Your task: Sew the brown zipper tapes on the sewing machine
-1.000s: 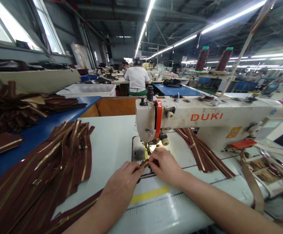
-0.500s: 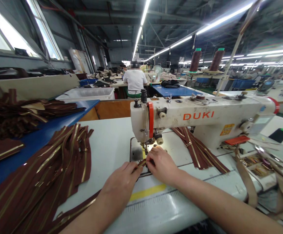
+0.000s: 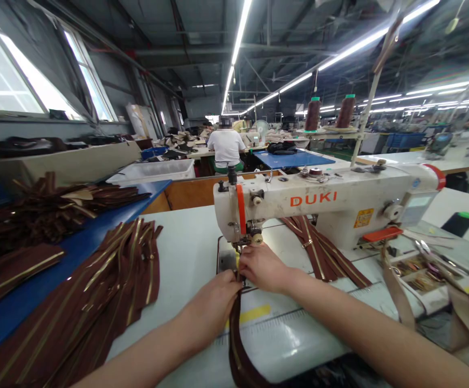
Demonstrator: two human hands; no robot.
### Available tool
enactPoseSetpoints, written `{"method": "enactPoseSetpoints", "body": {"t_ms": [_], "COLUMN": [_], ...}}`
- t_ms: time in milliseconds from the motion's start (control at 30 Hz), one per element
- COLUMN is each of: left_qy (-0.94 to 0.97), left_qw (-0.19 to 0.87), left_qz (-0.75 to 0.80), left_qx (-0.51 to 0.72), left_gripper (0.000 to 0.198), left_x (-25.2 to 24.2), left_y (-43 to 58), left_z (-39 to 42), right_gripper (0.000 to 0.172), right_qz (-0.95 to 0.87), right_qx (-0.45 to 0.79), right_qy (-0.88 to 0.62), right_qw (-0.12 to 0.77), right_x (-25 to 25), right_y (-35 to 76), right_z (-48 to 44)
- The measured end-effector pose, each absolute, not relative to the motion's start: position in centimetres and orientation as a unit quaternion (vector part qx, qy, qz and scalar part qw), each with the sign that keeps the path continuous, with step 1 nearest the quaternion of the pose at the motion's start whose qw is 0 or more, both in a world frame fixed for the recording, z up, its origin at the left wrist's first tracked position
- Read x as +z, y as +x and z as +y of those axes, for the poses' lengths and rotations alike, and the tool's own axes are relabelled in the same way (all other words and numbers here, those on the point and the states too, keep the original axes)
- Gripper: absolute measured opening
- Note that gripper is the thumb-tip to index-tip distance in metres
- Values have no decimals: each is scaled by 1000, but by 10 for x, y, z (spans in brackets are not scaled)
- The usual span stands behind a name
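A brown zipper (image 3: 236,334) with gold teeth runs from the needle area of the white sewing machine (image 3: 275,202) down over the table's front edge. My left hand (image 3: 218,293) is closed on the zipper just in front of the presser foot. Close beside it, my right hand (image 3: 264,267) pinches the zipper's end near the needle; its fingertips are partly hidden. More brown zippers (image 3: 323,253) lie under the machine arm to the right. A large pile of brown zippers (image 3: 109,275) spreads over the table on the left.
A blue table (image 3: 84,242) at the left bears more zipper bundles. On the right sit a parts tray (image 3: 424,275), beige straps (image 3: 398,293) and a black thread cone (image 3: 459,223). Two brown thread spools (image 3: 312,114) stand behind. A person in white (image 3: 226,146) sits ahead.
My left hand has turned and moved closer to my right hand. The zipper's loose length has swung from the left to hang down in front. The view has shifted slightly.
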State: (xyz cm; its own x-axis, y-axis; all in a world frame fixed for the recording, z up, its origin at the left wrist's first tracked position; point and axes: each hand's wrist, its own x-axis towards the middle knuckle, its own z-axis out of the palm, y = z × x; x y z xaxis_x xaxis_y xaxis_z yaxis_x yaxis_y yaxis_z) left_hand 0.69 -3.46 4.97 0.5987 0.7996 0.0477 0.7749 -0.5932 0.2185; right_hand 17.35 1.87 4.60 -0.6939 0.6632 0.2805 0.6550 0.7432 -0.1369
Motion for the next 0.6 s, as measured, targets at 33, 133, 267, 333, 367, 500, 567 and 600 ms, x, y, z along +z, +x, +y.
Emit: {"method": "enactPoseSetpoints", "body": {"t_ms": [33,133,267,333,367,500,567,600], "left_qy": [890,899,920,930,934,941,943,945], "left_qw": [85,63,-3,-43,-62,-113,-130,-141], "left_qz": [440,415,361,336,324,299,291,284], "left_qx": [80,121,151,145,136,107,92,81], "left_gripper": [27,26,30,35,37,44,48,49], "left_x": [46,37,30,26,24,12,9,9], "left_y": [5,0,-7,-11,-13,-20,-22,-22], "left_z": [-35,-38,-39,-37,-36,-31,-31,-31], "right_gripper": [9,9,9,8,8,9,9,10], "right_qz": [-920,-916,-910,-905,-902,-889,-888,-889], "right_qx": [15,18,20,21,22,27,32,37], "right_qy": [-358,-363,-374,-381,-385,-397,-394,-390], "right_qw": [160,172,180,187,195,225,234,238], "right_x": [46,42,37,34,33,28,26,26], "right_y": [173,173,172,172,172,171,170,170], "right_z": [20,21,19,18,17,16,16,17]}}
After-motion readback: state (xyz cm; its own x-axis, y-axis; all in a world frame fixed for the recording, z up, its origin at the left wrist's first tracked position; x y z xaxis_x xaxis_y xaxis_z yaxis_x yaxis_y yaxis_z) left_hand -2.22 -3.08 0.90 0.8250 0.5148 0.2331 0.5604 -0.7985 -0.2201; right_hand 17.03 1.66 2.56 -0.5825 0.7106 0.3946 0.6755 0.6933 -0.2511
